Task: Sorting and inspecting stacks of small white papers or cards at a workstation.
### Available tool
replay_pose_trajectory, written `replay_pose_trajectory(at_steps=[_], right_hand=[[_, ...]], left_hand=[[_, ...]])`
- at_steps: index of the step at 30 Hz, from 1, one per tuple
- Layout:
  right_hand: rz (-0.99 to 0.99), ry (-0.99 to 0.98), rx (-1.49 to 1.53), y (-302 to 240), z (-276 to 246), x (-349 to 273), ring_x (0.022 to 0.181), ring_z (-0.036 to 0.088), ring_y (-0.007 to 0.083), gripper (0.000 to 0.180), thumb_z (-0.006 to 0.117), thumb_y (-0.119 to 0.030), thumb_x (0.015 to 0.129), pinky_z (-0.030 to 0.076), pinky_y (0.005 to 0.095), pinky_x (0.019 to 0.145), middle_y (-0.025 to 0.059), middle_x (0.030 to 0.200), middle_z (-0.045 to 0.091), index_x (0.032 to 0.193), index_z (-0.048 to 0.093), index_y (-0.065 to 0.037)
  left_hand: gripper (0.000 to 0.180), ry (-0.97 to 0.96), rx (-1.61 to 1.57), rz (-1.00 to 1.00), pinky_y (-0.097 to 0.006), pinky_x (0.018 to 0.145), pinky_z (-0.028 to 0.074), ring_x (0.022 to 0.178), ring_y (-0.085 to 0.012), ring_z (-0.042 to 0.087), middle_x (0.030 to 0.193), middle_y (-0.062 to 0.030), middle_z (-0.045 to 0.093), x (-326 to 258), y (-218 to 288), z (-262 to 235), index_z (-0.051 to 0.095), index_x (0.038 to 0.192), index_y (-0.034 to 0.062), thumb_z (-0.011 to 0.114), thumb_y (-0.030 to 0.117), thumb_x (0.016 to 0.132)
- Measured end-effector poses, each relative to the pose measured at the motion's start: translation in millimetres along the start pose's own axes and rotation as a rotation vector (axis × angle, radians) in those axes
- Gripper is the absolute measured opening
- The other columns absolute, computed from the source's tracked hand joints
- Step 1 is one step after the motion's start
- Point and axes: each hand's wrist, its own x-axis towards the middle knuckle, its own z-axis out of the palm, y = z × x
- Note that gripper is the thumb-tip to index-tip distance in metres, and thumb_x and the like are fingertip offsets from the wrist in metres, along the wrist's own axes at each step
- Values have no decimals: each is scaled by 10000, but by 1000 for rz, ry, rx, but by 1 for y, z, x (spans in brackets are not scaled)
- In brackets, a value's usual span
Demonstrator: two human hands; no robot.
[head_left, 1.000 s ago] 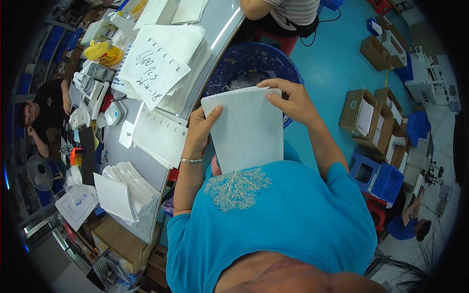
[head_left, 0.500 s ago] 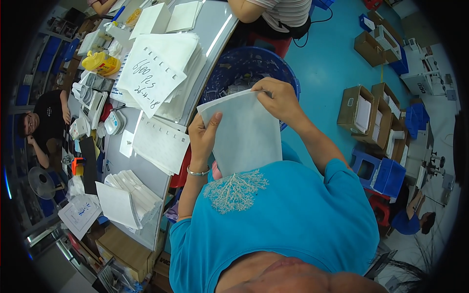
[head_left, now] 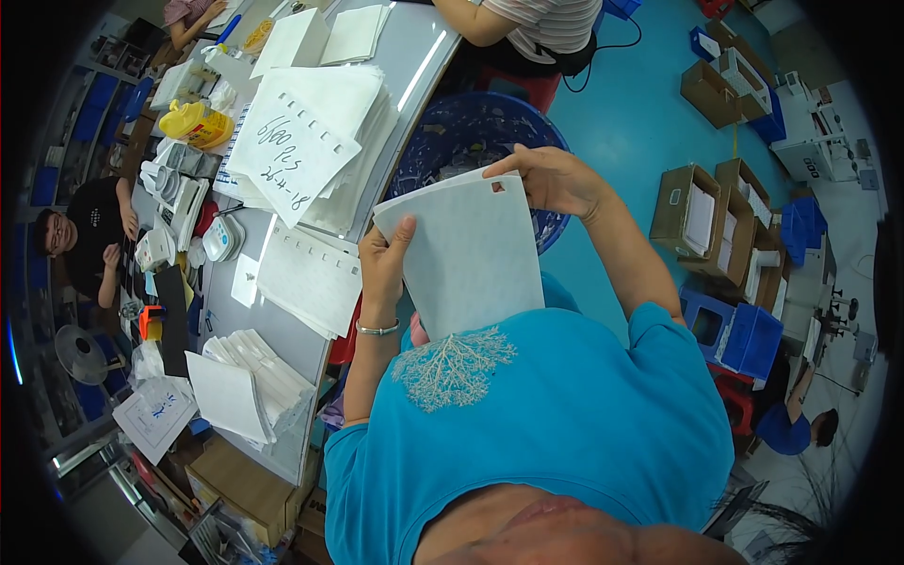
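Left fingers: pinching white rectangular sheets. Right fingers: at corner, grip unclear. Beyond: round blue bin, pale scraps inside.

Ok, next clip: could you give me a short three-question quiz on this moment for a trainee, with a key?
1. Choose one. Where is the right grip on the held paper?
A) at its bottom edge
B) at its upper right corner
C) at its left side

2. True or false: there is a bracelet on the same side as the left grip.

3. Fill the gap: the round bin beyond the paper is ___ in colour.

Key: 1. B; 2. True; 3. blue.
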Motion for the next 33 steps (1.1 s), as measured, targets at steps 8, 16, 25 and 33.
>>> replay_pose_trajectory(at_steps=[8, 16, 25, 33], right_hand=[[-94, 66, -211, 11, -25, 12, 876, 647, 152, 233, 650, -113, 872, 545, 277, 756, 97, 997, 668, 1068, 651, 12], [-60, 125, 16, 12, -3, 0, 839, 652, 149, 195, 679, -80, 844, 546, 273, 751, 95, 949, 673, 1022, 658, -3], [-56, 254, -199, 16, -17, -2, 854, 644, 133, 187, 695, -72, 832, 543, 274, 768, 89, 966, 663, 988, 639, 14], [-122, 510, -309, 37, -15, -7, 786, 653, 135, 212, 682, -72, 839, 555, 258, 703, 89, 936, 659, 1023, 623, 16]], left_hand=[[308, -17, 35, 11, -242, 651, 493, 736, -102, 612, 858, -70, 677, 1, -4, 0, 644, 987, -6, 670, 283, 886], [290, -2, -28, 1, -239, 684, 479, 774, -107, 604, 892, -68, 673, -1, 1, 0, 642, 1003, -3, 661, 265, 894], [317, 10, 80, 47, -233, 670, 474, 757, -95, 596, 864, -57, 668, -7, -2, 5, 639, 990, -1, 659, 300, 895], [340, 8, 108, 45, -231, 671, 472, 746, -99, 600, 860, -59, 672, -9, -9, 9, 640, 996, -6, 657, 317, 893]])
